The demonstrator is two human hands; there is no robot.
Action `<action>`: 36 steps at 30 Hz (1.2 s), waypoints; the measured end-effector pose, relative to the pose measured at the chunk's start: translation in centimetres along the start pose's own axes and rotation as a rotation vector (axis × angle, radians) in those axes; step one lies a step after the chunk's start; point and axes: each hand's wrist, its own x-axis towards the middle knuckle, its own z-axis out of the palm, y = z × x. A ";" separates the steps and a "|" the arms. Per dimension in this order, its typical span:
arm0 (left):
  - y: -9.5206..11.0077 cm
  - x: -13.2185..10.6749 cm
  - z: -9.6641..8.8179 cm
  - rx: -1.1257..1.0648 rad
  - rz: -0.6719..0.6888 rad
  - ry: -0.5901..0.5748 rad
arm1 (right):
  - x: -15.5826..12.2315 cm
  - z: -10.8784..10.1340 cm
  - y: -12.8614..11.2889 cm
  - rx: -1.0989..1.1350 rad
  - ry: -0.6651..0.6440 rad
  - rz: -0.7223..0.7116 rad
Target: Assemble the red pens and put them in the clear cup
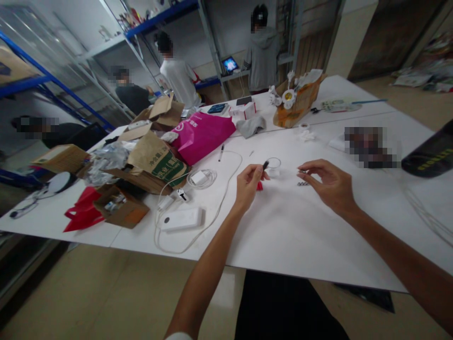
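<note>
Left hand (247, 185) pinched small black piece (265, 164); right hand (328, 185) spread, empty, above small dark part (303, 183) | mid-tabletop (283, 236)

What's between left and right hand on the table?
Head view: mostly bare white table; small dark piece by the right hand, red bit by the left hand.

In left hand (247, 185), small dark object (265, 165)

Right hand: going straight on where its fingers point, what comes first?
Likely the small dark-grey piece on the white table by the fingertips of the right hand; past it, the left hand holding a thin black-tipped stick. Depth unclear.
</note>
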 end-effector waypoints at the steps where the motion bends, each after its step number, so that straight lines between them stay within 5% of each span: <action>1: -0.2 0.3 -0.2 -0.026 0.001 0.042 | 0.0 0.0 0.0 -0.003 0.001 0.003; 9: -1.1 1.5 -1.7 -0.145 -0.055 0.205 | 0.2 -0.3 1.1 -0.029 0.023 0.050; 18: -1.2 1.7 -2.6 -0.246 -0.059 0.205 | 1.7 -1.4 1.3 0.060 0.074 0.087; 27: -1.1 1.5 -2.4 -0.231 -0.114 0.142 | 3.6 -6.4 4.9 -0.166 -0.085 0.071; 36: -0.9 1.7 -2.7 -0.274 -0.111 0.175 | 2.2 -7.4 6.2 -0.321 -0.074 0.009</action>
